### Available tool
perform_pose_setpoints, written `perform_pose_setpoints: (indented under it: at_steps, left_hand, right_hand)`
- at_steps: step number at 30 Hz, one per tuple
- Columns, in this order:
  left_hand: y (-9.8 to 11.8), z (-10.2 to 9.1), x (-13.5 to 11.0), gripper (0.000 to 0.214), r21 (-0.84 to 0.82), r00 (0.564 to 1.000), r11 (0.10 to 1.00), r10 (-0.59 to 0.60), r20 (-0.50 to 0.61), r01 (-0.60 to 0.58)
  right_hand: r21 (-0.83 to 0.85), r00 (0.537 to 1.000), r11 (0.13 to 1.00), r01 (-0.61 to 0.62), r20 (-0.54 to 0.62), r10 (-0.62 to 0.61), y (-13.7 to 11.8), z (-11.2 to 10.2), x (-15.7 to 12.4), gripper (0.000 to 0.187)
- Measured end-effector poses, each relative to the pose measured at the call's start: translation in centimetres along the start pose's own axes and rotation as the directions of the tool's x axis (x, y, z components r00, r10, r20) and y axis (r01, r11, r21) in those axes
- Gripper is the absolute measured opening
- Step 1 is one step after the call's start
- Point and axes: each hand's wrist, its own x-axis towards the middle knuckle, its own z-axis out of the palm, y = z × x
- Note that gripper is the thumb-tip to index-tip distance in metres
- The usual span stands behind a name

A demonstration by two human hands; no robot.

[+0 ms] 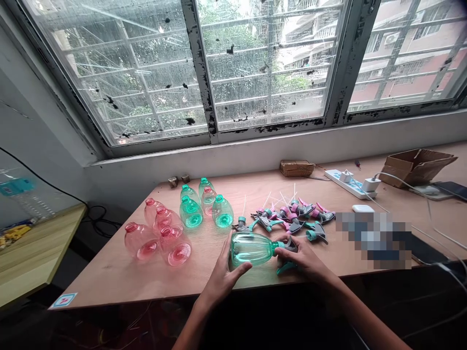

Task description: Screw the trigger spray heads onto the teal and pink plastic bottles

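Observation:
A clear green spray bottle (251, 249) lies sideways between my hands above the table's front edge, its neck to the right. My left hand (226, 270) wraps round the base end, thumb along the near side. At the neck, my right hand (301, 257) grips the grey and green trigger spray head (288, 245), which sits on the bottle's mouth; whether it is fully screwed on I cannot tell. Just beyond lies a heap of loose spray heads (292, 216) in grey, pink and green, some with white tubes. Left of it stand several open green bottles (191, 214) and pink bottles (175, 248).
A white power strip (350, 183) with plugs and cables lies at the back right, near an open cardboard box (416, 167). A small brown carton (297, 168) rests by the wall. A blurred patch covers things at right. Windows (270, 63) rise behind the table (109, 279).

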Motion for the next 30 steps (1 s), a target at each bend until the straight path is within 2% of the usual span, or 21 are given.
perform_pose_setpoints:
  at_steps: [6, 9, 14, 21, 25, 30]
  left_hand:
    - [0.13, 0.25, 0.01, 0.097, -0.022, 0.997, 0.999, 0.049, 0.066, -0.048]
    - [-0.07, 0.28, -0.04, 0.098, -0.014, 0.996, 0.998, 0.063, 0.057, -0.063]
    - [0.11, 0.17, 0.03, 0.100, 0.055, 1.000, 0.998, 0.006, 0.029, -0.007]
    - [0.11, 0.19, 0.14, 0.101, 0.071, 0.998, 0.996, 0.046, 0.032, -0.048]
    - [0.15, 0.12, 0.03, 0.107, 0.052, 1.000, 0.999, 0.010, 0.028, -0.011]
    - [0.42, 0.06, 0.00, 0.092, 0.061, 1.000, 0.998, 0.000, 0.012, -0.001]
  right_hand:
    - [0.005, 1.000, 1.000, 0.002, -0.020, -0.002, 0.10, -0.07, 0.27, 0.032]
    - [-0.008, 1.000, 1.000, 0.004, -0.009, -0.004, 0.04, 0.02, 0.21, 0.033]
    - [-0.030, 1.000, 1.000, -0.009, 0.010, 0.009, 0.06, 0.00, -0.02, 0.036]
    - [-0.036, 1.000, 0.999, -0.002, 0.001, 0.002, -0.50, 0.13, 0.05, 0.033]
    - [-0.047, 1.000, 0.999, -0.005, 0.003, 0.005, -0.59, 0.18, -0.03, 0.035]
    - [-0.041, 1.000, 0.999, -0.005, 0.010, 0.006, -0.43, 0.16, -0.02, 0.036]
